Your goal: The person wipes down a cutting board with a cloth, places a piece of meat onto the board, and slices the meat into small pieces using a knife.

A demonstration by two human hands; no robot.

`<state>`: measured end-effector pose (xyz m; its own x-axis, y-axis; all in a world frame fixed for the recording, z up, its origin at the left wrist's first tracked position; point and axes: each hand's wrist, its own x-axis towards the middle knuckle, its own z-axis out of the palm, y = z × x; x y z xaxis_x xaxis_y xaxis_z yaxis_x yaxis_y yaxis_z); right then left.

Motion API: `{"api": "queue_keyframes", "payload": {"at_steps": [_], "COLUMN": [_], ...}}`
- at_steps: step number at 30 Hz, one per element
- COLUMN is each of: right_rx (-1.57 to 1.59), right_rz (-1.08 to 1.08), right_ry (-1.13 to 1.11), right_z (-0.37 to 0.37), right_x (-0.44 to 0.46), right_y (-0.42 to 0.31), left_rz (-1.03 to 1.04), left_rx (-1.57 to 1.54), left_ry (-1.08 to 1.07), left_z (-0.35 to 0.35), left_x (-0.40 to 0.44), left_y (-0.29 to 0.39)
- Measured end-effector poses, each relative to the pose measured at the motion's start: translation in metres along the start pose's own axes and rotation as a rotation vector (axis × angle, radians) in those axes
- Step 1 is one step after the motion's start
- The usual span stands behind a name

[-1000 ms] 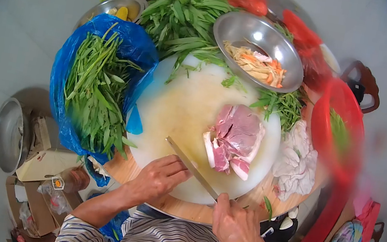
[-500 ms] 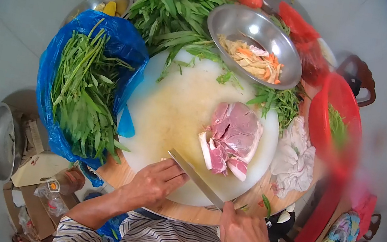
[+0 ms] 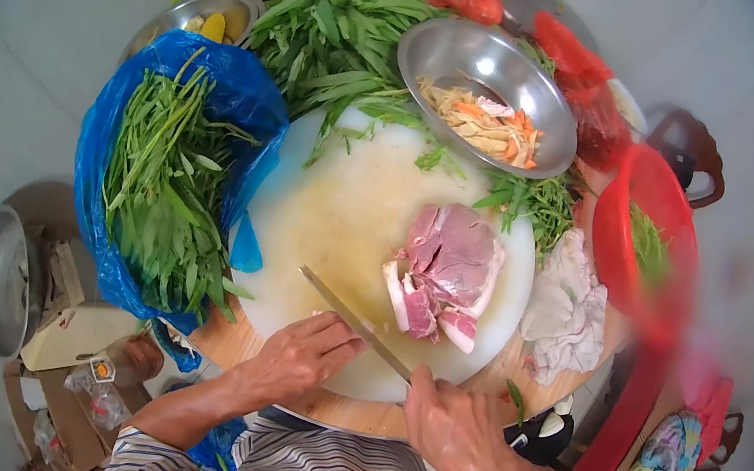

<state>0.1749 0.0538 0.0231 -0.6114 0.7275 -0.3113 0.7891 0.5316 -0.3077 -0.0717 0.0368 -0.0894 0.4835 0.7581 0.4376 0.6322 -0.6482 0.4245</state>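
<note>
My right hand is wrapped round the handle of a knife, whose blade points up and left across the near edge of the round white cutting board. Just left of the blade, my left hand rests on the board with fingers bent together; a small pale bit shows at its fingertips, too small to name. A large piece of raw meat lies on the board's right side, with smaller fatty strips at its lower left.
Blue bag of leafy greens at left; more greens behind the board. A steel bowl holds shredded food. At right are a white cloth and a red basket. Wooden table edge in front.
The knife and my right hand have shifted left since the last frame, the blade tip moving up and left. My left hand stays nearly in place. The whole view has shifted slightly.
</note>
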Motion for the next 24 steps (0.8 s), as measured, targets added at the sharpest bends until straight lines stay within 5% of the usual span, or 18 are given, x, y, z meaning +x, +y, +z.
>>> {"api": "queue_keyframes", "payload": {"at_steps": [10, 18, 24], "right_rx": [-0.027, 0.197, 0.087], "right_rz": [-0.004, -0.129, -0.029], "right_ry": [-0.059, 0.217, -0.058], "right_z": [0.007, 0.009, -0.001], "right_x": [0.008, 0.055, -0.001], "right_y": [0.004, 0.007, 0.007], "left_rz": [0.012, -0.058, -0.051], "left_rx": [-0.019, -0.107, -0.072], "left_ry": [0.004, 0.012, 0.026], "left_z": [0.004, -0.002, 0.005], "left_x": [-0.003, -0.001, -0.005], "left_y": [-0.005, 0.0, -0.001]}}
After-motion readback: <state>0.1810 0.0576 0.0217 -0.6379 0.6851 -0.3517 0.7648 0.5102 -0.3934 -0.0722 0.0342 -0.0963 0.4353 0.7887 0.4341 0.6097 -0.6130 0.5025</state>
